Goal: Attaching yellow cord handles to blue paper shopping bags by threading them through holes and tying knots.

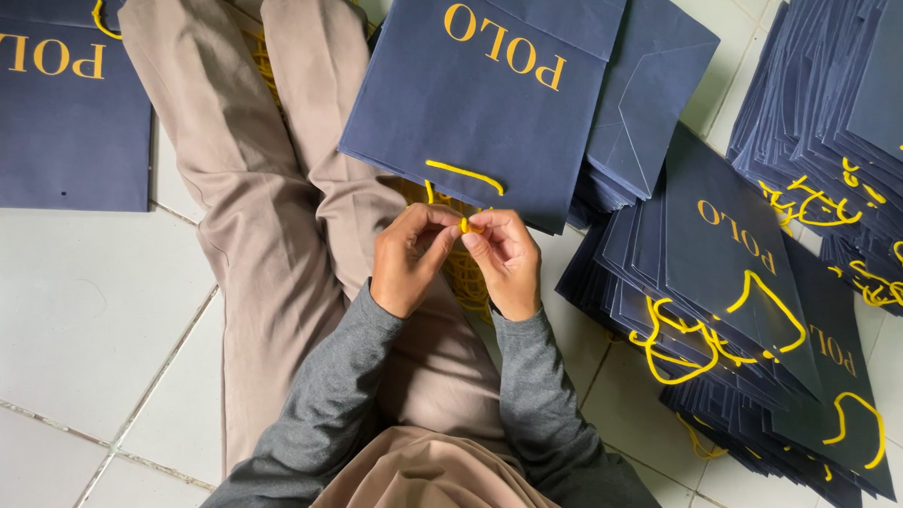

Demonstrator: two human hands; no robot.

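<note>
1. The person sits on the tiled floor point(59, 310) with legs stretched out, and a navy paper bag point(477, 95) lies flat across the lap, its open top edge turned toward the body so the cord holes are within easy reach.
2. The left hand point(408, 258) and right hand point(501, 258) meet just below that edge. Both are closed in a pinch, fingertips touching, around the end of a yellow cord point(465, 224); a further stretch of cord lies across the bag just above.
3. More loose yellow cords point(468, 275) rest on the lap under the hands, kept close for picking.
4. A fanned stack of bags with cords fitted point(739, 324) sits to the right, just beside the knee, and another stack point(846, 128) lies beyond it. One flat bag point(56, 110) lies to the left.
5. Open room is mostly on the left, where bare tiles show; the right side is crowded up to the forearm.
</note>
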